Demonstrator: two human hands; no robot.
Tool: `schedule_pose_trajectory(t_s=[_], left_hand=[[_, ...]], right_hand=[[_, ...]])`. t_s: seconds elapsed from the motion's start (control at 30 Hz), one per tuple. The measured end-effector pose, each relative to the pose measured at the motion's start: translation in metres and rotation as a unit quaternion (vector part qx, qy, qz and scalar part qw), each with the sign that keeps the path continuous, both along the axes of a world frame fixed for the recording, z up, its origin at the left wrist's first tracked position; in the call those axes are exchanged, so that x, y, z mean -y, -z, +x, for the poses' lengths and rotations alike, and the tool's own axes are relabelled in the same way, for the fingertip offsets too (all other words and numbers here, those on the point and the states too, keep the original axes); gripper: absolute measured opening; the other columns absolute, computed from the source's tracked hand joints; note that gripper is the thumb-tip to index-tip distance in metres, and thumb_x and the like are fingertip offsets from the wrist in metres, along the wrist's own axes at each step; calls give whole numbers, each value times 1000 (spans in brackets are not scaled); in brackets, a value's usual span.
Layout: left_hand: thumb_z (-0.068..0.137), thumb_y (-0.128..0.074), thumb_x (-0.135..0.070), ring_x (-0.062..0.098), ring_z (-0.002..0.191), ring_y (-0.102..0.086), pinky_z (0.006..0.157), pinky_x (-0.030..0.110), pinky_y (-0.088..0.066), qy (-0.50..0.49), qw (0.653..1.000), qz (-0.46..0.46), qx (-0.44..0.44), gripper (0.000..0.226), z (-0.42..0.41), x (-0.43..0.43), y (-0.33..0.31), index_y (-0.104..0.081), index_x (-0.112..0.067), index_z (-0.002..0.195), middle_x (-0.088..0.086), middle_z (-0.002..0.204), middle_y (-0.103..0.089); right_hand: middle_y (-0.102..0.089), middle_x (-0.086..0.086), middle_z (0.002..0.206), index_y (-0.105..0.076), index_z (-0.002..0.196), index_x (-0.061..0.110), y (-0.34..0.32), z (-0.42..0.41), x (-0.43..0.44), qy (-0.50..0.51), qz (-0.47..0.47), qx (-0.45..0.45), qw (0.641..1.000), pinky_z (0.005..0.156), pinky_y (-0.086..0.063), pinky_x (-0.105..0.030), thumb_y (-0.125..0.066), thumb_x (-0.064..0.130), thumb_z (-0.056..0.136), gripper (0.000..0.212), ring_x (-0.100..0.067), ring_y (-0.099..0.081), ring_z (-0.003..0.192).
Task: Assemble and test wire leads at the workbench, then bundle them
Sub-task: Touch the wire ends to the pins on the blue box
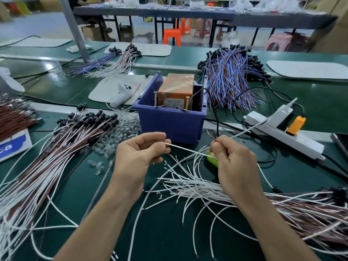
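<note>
My left hand (140,150) pinches the end of a thin white wire (185,150) between thumb and forefinger. That wire runs right to my right hand (232,159), whose fingers are closed on it and on a green tool (212,158) mostly hidden under the palm. The wire goes on up and right past the power strip. Below my right hand lies a fan of loose white wires (190,185). A big heap of white and brown leads with black caps (62,147) spreads across the left of the green bench. Small clear bulbs (120,127) lie beside it.
A blue bin (170,122) with an orange-wrapped box (176,90) and two upright screws stands just beyond my hands. At the right lies a white power strip (284,134) with an orange plug. Blue and brown leads (231,78) are piled behind. More leads lie at right (310,213).
</note>
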State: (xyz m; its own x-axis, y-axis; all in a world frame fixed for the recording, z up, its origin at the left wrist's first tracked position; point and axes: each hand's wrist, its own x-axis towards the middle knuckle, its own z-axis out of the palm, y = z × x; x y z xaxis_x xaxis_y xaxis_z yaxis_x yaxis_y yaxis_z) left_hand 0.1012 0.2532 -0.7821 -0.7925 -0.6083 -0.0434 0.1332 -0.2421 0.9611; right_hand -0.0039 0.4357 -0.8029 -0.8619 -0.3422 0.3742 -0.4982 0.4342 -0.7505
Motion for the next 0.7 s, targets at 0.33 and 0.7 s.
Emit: schedule_pose_trajectory(t_s=[0.33,0.7], left_hand=[[72,-74,-25,11,73,-76,50,17,-53,99,992,73,10,17,-5,-24,-1,-84,-24,86,11,94,-80],[99,-63,-17,13,49,-61,49,20,-51,-59,996,59,-2,21,-13,-18,-7,-75,-9,85,5,67,-69]], right_hand=[[-45,4,54,-56,80,19,-8,15,8,7,11,-68,998,55,-31,-26,-55,25,104,25,-20,-40,58],[-73,4,79,-76,104,20,-25,12,19,-23,-7,-124,992,68,-51,-35,-62,25,101,16,-18,-63,69]])
